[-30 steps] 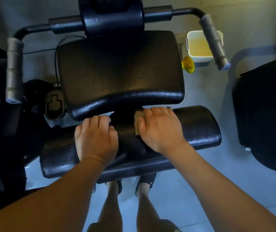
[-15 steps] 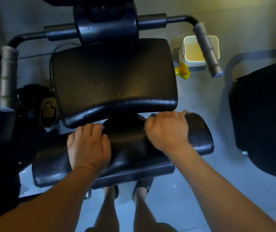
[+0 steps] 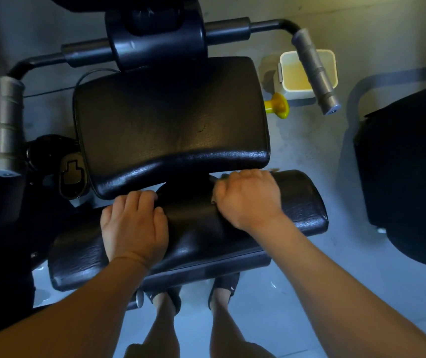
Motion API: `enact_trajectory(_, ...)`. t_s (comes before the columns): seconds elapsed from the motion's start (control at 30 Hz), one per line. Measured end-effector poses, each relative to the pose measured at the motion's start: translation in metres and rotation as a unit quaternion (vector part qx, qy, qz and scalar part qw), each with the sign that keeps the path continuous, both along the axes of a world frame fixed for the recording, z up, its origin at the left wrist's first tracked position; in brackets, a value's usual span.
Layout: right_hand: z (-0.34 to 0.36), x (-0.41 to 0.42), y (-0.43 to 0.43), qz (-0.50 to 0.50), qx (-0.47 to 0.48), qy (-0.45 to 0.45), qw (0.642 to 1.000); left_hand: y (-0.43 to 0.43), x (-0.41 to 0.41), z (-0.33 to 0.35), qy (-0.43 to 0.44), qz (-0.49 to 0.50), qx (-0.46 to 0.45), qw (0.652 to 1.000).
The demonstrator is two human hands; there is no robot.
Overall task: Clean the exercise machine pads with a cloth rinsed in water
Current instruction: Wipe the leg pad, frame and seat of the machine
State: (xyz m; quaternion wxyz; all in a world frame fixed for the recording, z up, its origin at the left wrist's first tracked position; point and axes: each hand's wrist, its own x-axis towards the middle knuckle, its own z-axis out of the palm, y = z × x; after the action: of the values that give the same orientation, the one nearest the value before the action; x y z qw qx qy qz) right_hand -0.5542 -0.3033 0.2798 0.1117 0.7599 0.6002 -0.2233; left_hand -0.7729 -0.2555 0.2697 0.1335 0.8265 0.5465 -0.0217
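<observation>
A: Surface, quick.
B: Black padded exercise machine, seen from above. The lower pad runs crosswise nearest the person. It's glossy grained vinyl, creased in the middle. The upper pad sits just beyond it and is bigger, its near edge overlapping the lower one in the view.
A: Hands?
B: Both on the lower pad. The left hand lies flat, palm down, fingers straight and together, holding nothing, tips at the pad's far edge. The right hand is right of centre, its fingers curled down over the far edge, gripping the cloth.
A: Cloth visible?
B: Barely. A brownish sliver pokes out past the right fingertips; the rest is under the hand.
A: Water?
B: White square tub on the floor, beyond the upper pad's right corner, with yellowish liquid inside. The right handle grip crosses over it in the view. A yellow knob sits just beside the tub.
A: Room?
B: Dim. Pale grey floor with a few shiny spots near the feet. The feet are in dark slippers at the lower pad's near edge. The left handle grip is grey and ringed. A thin black cable loops by the upper pad's left corner. Another dark padded machine stands at the right, well apart from the hands. The far left is too dark to make out.
</observation>
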Motion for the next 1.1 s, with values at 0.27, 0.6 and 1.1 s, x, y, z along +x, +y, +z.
enact_trajectory(0.27,-0.005,-0.020,-0.007,-0.023,0.033,0.037,0.998,0.000,0.000,0.000,0.006,0.002,-0.017,1.000)
enact_trajectory(0.6,0.003,-0.067,0.019,-0.010,-0.017,0.075,0.997,0.006,-0.004,0.011,0.016,-0.005,-0.076,0.997)
enact_trajectory(1.1,0.012,-0.161,0.052,0.070,-0.039,0.144,0.986,0.038,-0.130,0.007,-0.033,0.184,-0.151,0.971)
